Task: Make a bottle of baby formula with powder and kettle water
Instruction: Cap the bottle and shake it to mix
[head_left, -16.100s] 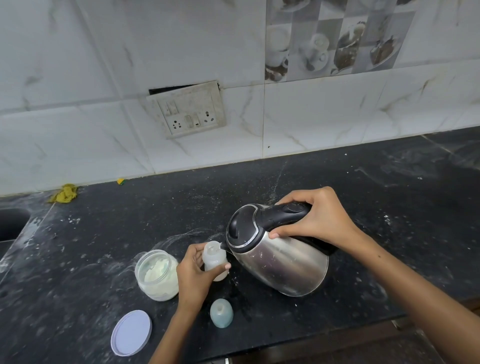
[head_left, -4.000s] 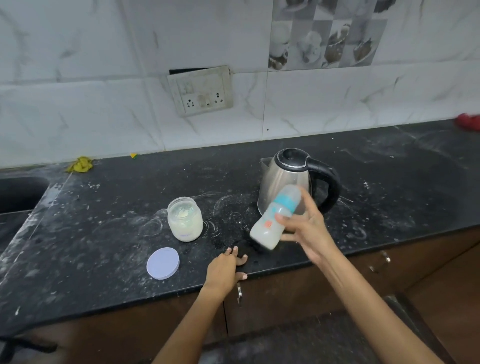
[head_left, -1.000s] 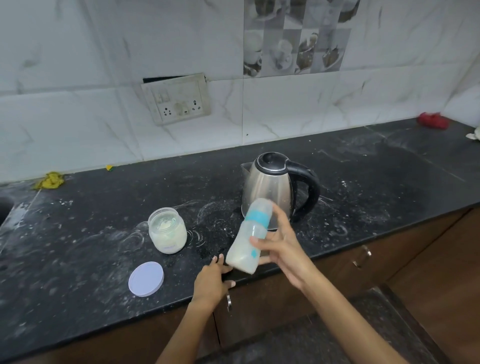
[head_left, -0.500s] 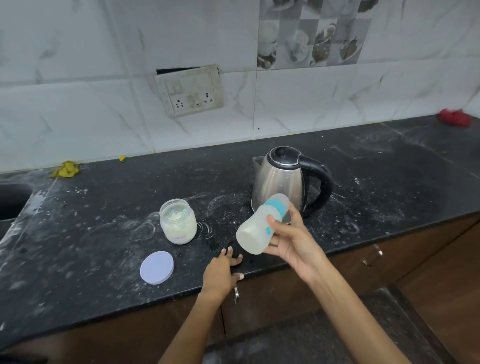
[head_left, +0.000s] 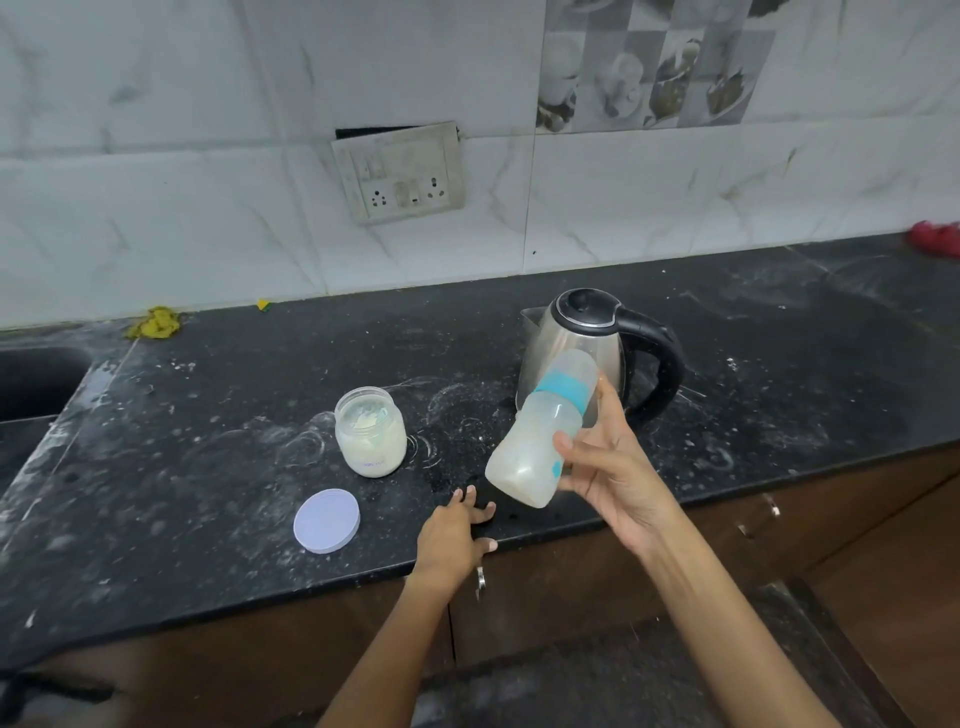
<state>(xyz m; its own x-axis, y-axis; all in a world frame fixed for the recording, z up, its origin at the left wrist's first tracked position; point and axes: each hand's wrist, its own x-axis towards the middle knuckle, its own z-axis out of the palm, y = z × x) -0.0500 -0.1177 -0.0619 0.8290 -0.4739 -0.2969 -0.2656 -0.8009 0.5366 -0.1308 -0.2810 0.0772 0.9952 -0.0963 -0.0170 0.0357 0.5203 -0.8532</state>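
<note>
My right hand (head_left: 610, 470) holds the baby bottle (head_left: 540, 428) in the air, tilted with its capped top and teal collar pointing up and away, milky liquid inside. Behind it stands the steel kettle (head_left: 571, 340) with a black handle, upright on the black counter (head_left: 208, 467). The open glass jar of white powder (head_left: 370, 431) sits left of the bottle, and its pale round lid (head_left: 327, 520) lies flat nearer the front edge. My left hand (head_left: 454, 535) rests flat on the counter's front edge, fingers spread, holding nothing.
A sink (head_left: 31, 379) is at the far left. A yellow cloth (head_left: 154, 323) lies by the wall, a red object (head_left: 935, 239) at the far right. A switch socket (head_left: 400, 179) hangs on the tiled wall. Powder dusts the counter. Brown cabinets (head_left: 571, 587) below.
The bottle has swung between tilts in my right hand, its base now lower and cap higher than half a second ago. My left hand stays on the counter edge.
</note>
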